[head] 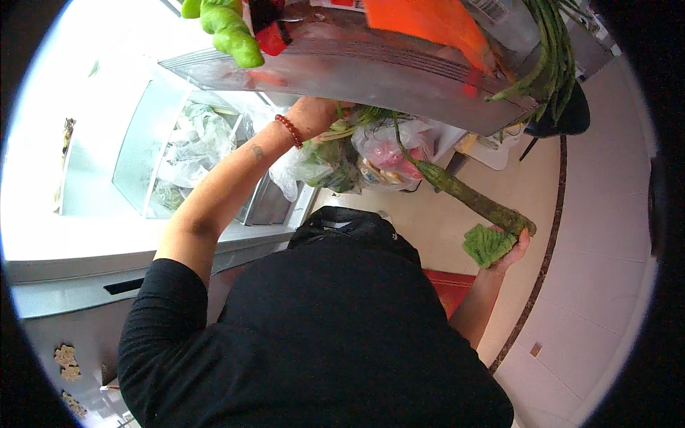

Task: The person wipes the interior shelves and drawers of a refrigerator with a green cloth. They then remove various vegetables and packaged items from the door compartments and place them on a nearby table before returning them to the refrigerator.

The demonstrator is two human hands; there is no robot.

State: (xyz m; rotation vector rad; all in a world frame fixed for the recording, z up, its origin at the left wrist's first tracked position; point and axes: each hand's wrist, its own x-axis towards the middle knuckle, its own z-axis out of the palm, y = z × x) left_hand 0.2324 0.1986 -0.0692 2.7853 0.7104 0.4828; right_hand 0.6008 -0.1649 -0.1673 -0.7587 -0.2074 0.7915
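Note:
My right hand (516,251), out to the right, grips the thick end of a long green luffa gourd (471,198) together with a folded green cloth (488,246). The gourd's thin stem end points up and left. My left hand (321,111), with a red bead bracelet (289,130) on the wrist, reaches under the edge of a clear plastic bin (332,80). Its fingers are mostly hidden there, beside leafy green stalks (342,128). Green peppers (230,37), an orange carrot-like vegetable (428,27) and long beans (559,69) lie in or over the bin.
An open refrigerator stands to the left, with a clear drawer (134,155) of plastic-bagged produce (195,144). Below the bin sit more bags, one of greens (326,168) and one pinkish (393,147). A black chair (570,115) and a red mat (449,289) are to the right.

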